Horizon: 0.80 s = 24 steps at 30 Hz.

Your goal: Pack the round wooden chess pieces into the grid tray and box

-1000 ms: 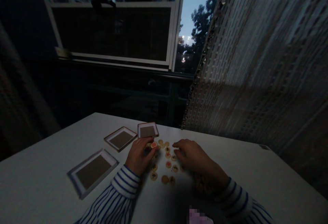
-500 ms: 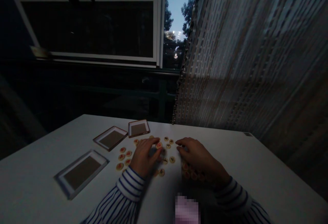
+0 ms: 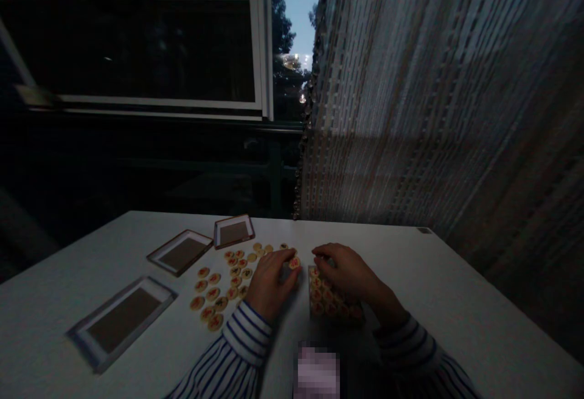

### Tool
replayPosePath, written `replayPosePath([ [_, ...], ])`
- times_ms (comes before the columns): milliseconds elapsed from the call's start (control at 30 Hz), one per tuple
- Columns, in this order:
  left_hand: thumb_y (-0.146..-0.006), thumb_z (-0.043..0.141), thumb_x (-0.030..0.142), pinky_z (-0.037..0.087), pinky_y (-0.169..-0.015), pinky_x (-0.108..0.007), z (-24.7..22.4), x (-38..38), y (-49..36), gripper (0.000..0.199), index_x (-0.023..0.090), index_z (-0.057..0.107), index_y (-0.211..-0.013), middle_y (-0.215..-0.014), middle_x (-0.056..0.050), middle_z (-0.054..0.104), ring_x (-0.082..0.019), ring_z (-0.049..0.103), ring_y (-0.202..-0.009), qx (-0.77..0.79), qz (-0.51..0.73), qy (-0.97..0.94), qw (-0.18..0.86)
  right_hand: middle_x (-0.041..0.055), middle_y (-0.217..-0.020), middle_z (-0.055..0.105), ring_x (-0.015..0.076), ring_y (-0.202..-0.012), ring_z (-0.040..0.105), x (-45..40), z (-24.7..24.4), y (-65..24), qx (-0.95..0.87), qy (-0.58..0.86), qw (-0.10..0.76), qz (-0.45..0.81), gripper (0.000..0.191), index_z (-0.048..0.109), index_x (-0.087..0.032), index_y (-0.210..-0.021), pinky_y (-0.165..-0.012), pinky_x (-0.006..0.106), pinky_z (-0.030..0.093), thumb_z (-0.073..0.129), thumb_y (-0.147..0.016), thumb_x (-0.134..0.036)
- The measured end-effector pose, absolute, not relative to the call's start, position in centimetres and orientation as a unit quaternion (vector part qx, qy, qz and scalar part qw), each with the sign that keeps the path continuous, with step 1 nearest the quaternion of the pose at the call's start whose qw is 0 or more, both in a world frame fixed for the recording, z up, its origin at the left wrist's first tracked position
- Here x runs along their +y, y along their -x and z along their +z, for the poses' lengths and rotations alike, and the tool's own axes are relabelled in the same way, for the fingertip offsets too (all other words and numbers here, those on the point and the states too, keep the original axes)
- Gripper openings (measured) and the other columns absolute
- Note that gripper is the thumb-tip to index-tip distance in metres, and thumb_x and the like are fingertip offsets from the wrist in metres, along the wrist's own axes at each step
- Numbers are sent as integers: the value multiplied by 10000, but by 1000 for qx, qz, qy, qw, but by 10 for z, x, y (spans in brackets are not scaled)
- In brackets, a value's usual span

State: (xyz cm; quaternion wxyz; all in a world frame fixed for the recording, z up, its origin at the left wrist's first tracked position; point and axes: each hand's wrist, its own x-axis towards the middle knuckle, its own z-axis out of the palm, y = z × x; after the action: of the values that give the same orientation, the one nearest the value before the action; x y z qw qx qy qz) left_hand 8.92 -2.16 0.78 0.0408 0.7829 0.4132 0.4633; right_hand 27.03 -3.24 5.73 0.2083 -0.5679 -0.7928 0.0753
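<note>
My left hand (image 3: 269, 280) pinches a round Chinese chess piece (image 3: 294, 262) with a red character between thumb and fingers, tilted up above the table. Close by on the right, my right hand (image 3: 349, 271) hovers over the far side of a box (image 3: 310, 311) filled with rows of Chinese chess pieces. Its fingers are curved, the fingertips slightly apart, and I see nothing between them. Part of the box is hidden under that hand. Loose chess pieces (image 3: 213, 294), some red-marked and some dark-marked, lie to the left of my left hand.
Three shallow rectangular trays or lids stand on the white table (image 3: 456, 326): a large one (image 3: 166, 297) at the left, a middle one (image 3: 155, 257) and a smaller one (image 3: 216, 235) behind. A bead curtain (image 3: 387, 143) hangs beyond the table, beside a window (image 3: 261, 52).
The view has turned right. My left hand has carried the pinched piece right, closer to the box. My right hand has moved back slightly, uncovering more of the box and its pieces.
</note>
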Motion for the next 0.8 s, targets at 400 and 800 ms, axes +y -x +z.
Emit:
replayPosePath([
  [400, -769, 505, 264, 433, -828, -353, -3, -10, -120, 266, 186, 507, -1022, -959, -56, 609, -181, 545, -923, 408, 446, -795, 57, 37, -885, 641, 162, -836, 555, -31, 58, -282, -789, 564, 230, 83, 263, 621, -196, -909, -751, 246, 370, 390, -810, -273],
  [800, -769, 502, 223, 470, -789, -339, -26, -18, -129, 240, 173, 501, -1004, -942, -69, 614, -180, 561, -896, 384, 469, -795, 38, 25, -819, 660, 146, -735, 593, -27, 47, -284, -785, 528, 244, 212, 231, 621, -198, -877, -643, 222, 418, 477, -763, -336],
])
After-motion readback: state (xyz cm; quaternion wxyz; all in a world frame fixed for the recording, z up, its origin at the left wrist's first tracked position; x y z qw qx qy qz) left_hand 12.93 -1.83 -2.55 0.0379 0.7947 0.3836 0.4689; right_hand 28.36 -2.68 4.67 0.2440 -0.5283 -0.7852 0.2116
